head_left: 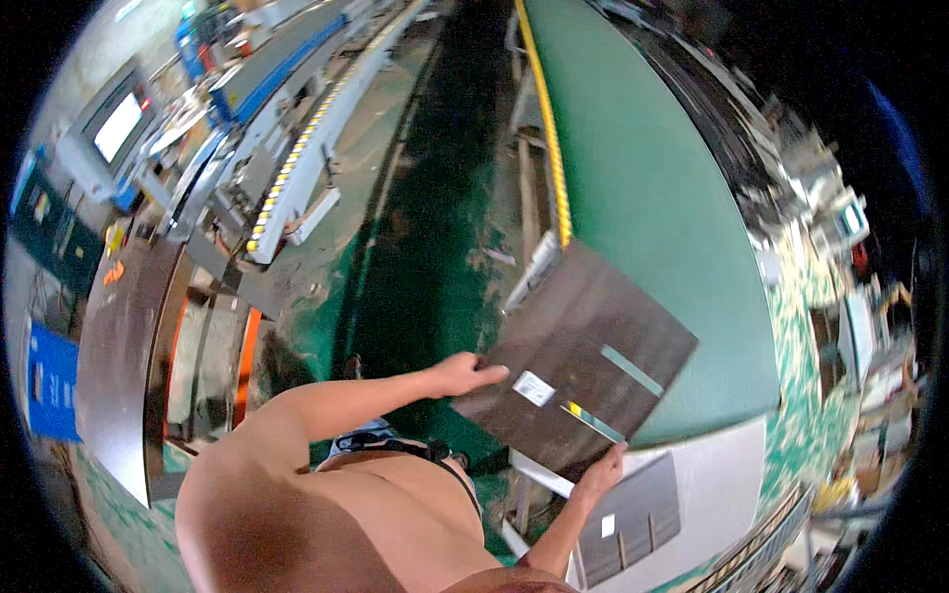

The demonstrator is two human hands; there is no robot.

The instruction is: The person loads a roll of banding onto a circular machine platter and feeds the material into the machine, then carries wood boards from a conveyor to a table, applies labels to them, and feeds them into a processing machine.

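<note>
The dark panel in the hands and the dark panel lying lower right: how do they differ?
The held panel is lifted, tilted over the green table's edge, gripped by left hand and right hand; the lying panel rests flat on a pale surface, untouched. The held panel looks larger and shows two slots; the lying panel shows thin slits. Both are dark brown with a small white label.

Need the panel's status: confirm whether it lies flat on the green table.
No: both the left hand and right hand hold the panel tilted above the table.
</note>
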